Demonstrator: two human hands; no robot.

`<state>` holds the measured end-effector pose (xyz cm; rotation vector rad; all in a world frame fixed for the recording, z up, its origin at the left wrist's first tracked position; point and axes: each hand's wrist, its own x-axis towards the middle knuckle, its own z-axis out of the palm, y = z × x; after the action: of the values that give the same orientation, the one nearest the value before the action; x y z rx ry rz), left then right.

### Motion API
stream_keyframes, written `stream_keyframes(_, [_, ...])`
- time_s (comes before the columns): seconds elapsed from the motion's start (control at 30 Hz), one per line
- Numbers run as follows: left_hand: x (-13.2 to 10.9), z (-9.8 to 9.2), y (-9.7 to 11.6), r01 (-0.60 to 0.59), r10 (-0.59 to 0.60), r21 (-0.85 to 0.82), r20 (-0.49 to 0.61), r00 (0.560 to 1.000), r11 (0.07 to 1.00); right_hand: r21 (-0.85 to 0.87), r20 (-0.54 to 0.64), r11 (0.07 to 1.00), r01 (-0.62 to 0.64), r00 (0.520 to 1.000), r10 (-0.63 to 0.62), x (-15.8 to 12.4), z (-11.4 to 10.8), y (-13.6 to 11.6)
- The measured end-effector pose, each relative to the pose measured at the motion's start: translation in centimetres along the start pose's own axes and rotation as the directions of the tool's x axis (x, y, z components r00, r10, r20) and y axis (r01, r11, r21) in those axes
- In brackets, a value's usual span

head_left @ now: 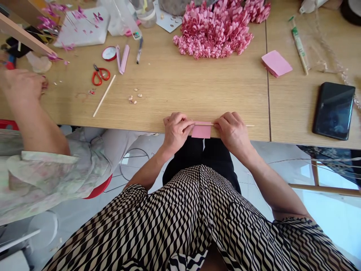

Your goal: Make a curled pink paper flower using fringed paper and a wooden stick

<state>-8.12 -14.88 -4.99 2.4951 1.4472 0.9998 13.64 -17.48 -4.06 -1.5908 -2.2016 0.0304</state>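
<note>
Between both hands, pink paper

One left hand and one right hand pinch one wooden stick and one pink paper strip at the table edge. Beyond the grip lie one heap of pink paper curls and four or so small scraps. To its left: one pair of red-handled scissors, one loose stick and one co-worker's hand. To its right: one stack of pink paper and one smartphone.
</note>
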Motion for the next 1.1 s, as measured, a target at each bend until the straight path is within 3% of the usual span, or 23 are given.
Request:
stream_keyframes(0.4, [-0.1, -0.5, -0.4, -0.024, 0.024, -0.029, -0.011, 1.000, 0.999, -0.011, -0.024, 1.000, 0.020, 1.000, -0.020, -0.5, -0.2, 0.5])
stream_keyframes(0.6, [0.1, -0.6, -1.0, -0.017, 0.017, 0.002, 0.068, 0.998, 1.000, 0.013, -0.048, 1.000, 0.007, 0.999, -0.006, -0.6, 0.0, 0.5])
stream_keyframes(1.1, [0.2, -0.4, -0.5, 0.051, -0.050, -0.036, 0.027, 0.998, 0.998, 0.033, -0.040, 0.999, -0.025, 0.999, 0.026, -0.6, 0.0, 0.3])
